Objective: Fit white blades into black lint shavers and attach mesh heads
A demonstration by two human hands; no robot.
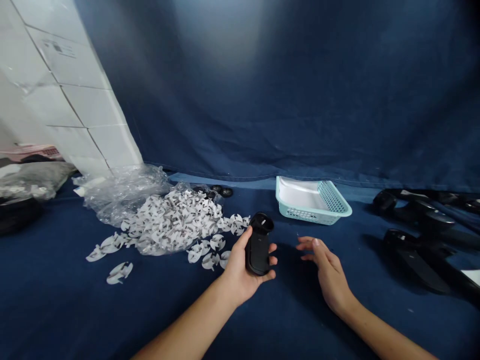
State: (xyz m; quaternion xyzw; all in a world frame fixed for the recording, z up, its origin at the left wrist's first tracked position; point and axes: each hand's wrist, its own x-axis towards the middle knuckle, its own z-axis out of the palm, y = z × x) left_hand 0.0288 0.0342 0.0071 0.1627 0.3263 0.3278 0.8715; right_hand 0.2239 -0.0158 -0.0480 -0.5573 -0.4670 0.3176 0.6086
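My left hand (240, 275) is wrapped round a black oblong plastic part (258, 247) with a round, hollow cup at its top end. The cup faces up toward me, and my thumb lies along the part's left edge. To the right, my right hand (328, 275) hovers over the blue cloth with bent fingers and the thumb near the index finger. I see nothing clearly held there. Just left of the black part spreads a heap of small white cut discs (172, 220), several of them loose at its near edge.
A light blue basket (315, 216) with white paper inside stands behind my hands. Clear plastic bags (123, 190) lie behind the heap, near small black round pieces (225, 192). More black plastic parts (416, 260) lie at right. A dark blue curtain (285, 90) hangs behind.
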